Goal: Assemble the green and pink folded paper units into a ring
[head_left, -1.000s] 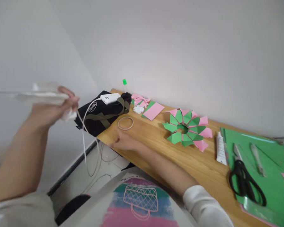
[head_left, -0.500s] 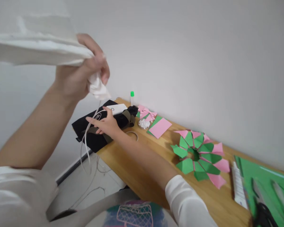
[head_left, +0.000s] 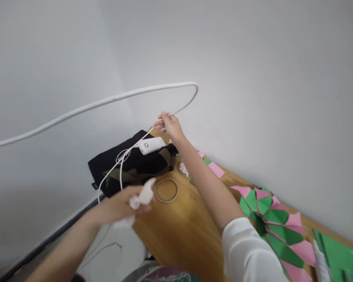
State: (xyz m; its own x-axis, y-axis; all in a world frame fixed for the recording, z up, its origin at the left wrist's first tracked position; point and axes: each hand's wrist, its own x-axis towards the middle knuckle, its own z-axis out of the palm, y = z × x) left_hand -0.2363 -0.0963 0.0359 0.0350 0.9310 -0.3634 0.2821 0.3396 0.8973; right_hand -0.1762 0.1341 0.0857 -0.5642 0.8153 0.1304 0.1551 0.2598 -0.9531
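Note:
My right hand (head_left: 170,125) is raised over the far left end of the table, its fingers pinched on a white cable (head_left: 114,99). From that hand one stretch of cable loops up and across to the left edge; another runs down over a black bag (head_left: 147,166). On the bag lies a white power bank (head_left: 153,145) with a round mark. Lower down, my left hand (head_left: 120,205), slightly blurred, is closed around a crumpled white tissue (head_left: 146,192). Cable loops hang just behind this hand, at the front of the bag.
A thin ring (head_left: 166,179) lies on the wooden table (head_left: 191,227). Beyond it are a small dish of white bits (head_left: 183,169) and pink paper (head_left: 216,170). A green and pink folded-paper ring (head_left: 288,235), a white tube (head_left: 321,260) and green sheets (head_left: 344,250) lie at right.
My left hand has come down from the upper left with the white tissue. My right hand has risen from over the bag and moved right, drawing the cable up. The view has shifted.

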